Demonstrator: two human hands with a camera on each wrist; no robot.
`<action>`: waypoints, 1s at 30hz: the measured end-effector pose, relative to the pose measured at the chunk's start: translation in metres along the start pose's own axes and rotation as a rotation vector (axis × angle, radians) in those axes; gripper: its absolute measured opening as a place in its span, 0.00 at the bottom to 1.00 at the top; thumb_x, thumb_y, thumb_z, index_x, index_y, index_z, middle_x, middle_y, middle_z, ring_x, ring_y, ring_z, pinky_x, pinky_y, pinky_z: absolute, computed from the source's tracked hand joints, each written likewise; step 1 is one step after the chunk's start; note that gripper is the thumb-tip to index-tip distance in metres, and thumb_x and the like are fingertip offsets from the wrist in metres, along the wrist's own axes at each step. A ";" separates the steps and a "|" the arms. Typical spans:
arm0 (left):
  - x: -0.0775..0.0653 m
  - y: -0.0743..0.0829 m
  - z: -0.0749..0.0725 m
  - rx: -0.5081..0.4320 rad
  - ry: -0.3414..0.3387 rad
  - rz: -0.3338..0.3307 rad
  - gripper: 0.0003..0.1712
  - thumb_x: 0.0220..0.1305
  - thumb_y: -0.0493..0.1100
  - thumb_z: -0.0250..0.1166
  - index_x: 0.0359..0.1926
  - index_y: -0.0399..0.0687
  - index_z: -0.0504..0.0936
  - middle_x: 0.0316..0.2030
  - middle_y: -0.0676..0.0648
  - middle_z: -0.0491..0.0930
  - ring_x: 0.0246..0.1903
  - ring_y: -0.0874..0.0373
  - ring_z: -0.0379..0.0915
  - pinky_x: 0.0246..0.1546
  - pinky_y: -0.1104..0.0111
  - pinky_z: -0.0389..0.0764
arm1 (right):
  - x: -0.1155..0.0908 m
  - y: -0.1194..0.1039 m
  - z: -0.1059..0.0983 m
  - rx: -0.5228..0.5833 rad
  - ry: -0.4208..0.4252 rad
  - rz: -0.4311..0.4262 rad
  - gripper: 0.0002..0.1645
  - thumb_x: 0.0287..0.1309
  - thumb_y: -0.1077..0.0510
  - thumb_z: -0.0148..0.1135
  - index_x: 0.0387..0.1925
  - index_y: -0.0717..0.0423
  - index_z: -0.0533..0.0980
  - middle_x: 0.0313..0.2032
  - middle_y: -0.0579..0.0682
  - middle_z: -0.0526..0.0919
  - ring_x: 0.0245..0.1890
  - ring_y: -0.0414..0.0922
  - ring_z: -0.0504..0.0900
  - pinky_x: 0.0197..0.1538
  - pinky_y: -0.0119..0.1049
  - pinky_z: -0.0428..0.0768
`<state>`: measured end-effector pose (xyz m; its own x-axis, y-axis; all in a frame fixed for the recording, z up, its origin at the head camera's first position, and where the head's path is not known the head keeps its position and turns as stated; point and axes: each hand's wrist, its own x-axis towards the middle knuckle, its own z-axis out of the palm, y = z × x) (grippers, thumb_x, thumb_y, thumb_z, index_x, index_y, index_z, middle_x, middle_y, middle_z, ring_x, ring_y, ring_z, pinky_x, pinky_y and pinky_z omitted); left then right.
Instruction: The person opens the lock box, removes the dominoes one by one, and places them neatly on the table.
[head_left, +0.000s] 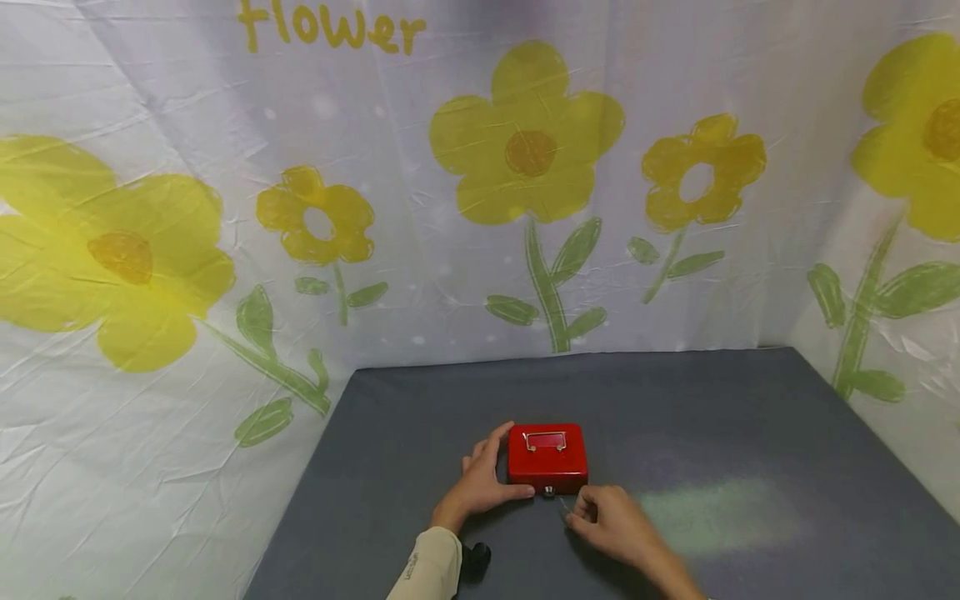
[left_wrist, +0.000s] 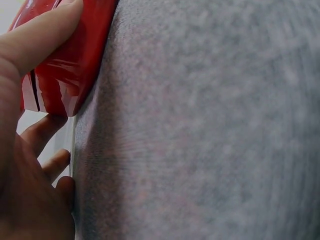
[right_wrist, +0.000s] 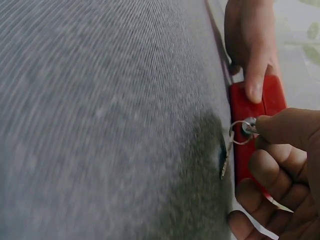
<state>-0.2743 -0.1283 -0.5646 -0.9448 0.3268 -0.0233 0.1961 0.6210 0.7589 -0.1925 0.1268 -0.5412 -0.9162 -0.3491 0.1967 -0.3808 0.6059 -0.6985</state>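
A small red cash box (head_left: 547,464) with a folding handle on its lid sits on the dark grey table. My left hand (head_left: 478,485) grips its left end, thumb across the front and the other fingers along the side. At the front lock (head_left: 549,492), my right hand (head_left: 617,523) pinches a key (right_wrist: 253,130) between thumb and index finger. A key ring (right_wrist: 233,135) hangs from this key, with a second key (right_wrist: 227,159) dangling below. The key's tip is at the lock; how far in it sits, I cannot tell.
Dark grey cloth covers the table (head_left: 420,400). A white curtain (head_left: 420,275) printed with yellow flowers stands behind and at both sides. A black strap piece (head_left: 476,562) is at my left wrist, and a patch of light falls right of the box.
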 end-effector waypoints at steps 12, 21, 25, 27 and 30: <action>0.003 0.006 0.000 -0.002 0.011 -0.002 0.62 0.45 0.66 0.79 0.77 0.76 0.52 0.75 0.44 0.59 0.72 0.40 0.51 0.66 0.34 0.59 | 0.011 -0.004 0.007 -0.005 0.025 0.038 0.15 0.55 0.56 0.74 0.19 0.45 0.76 0.17 0.34 0.74 0.17 0.28 0.66 0.23 0.27 0.67; 0.006 0.005 -0.001 -0.007 0.016 0.019 0.62 0.46 0.65 0.79 0.77 0.72 0.53 0.75 0.44 0.60 0.73 0.43 0.51 0.67 0.35 0.55 | 0.017 -0.005 0.013 0.000 0.032 0.078 0.15 0.51 0.57 0.75 0.17 0.45 0.77 0.17 0.36 0.75 0.16 0.29 0.66 0.22 0.27 0.66; 0.007 0.004 0.000 0.005 0.019 0.008 0.62 0.46 0.66 0.79 0.77 0.72 0.52 0.75 0.44 0.59 0.71 0.41 0.51 0.64 0.36 0.60 | 0.018 -0.006 0.016 -0.014 0.042 0.089 0.15 0.49 0.57 0.76 0.16 0.45 0.76 0.16 0.36 0.75 0.16 0.29 0.66 0.22 0.28 0.66; 0.007 0.003 0.000 0.009 0.019 -0.003 0.62 0.46 0.66 0.79 0.77 0.72 0.52 0.75 0.43 0.59 0.70 0.41 0.51 0.63 0.37 0.63 | 0.019 -0.006 0.017 -0.026 0.050 0.094 0.16 0.48 0.57 0.76 0.15 0.45 0.76 0.16 0.35 0.75 0.16 0.29 0.66 0.22 0.28 0.66; 0.008 0.003 0.001 0.011 0.016 -0.016 0.62 0.46 0.66 0.78 0.78 0.72 0.52 0.75 0.43 0.58 0.68 0.41 0.51 0.62 0.38 0.64 | 0.019 -0.006 0.019 -0.035 0.060 0.104 0.16 0.48 0.57 0.76 0.15 0.45 0.76 0.16 0.35 0.74 0.16 0.29 0.65 0.22 0.28 0.66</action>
<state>-0.2809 -0.1235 -0.5627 -0.9518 0.3055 -0.0250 0.1838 0.6342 0.7510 -0.2053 0.1027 -0.5459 -0.9565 -0.2403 0.1656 -0.2863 0.6617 -0.6929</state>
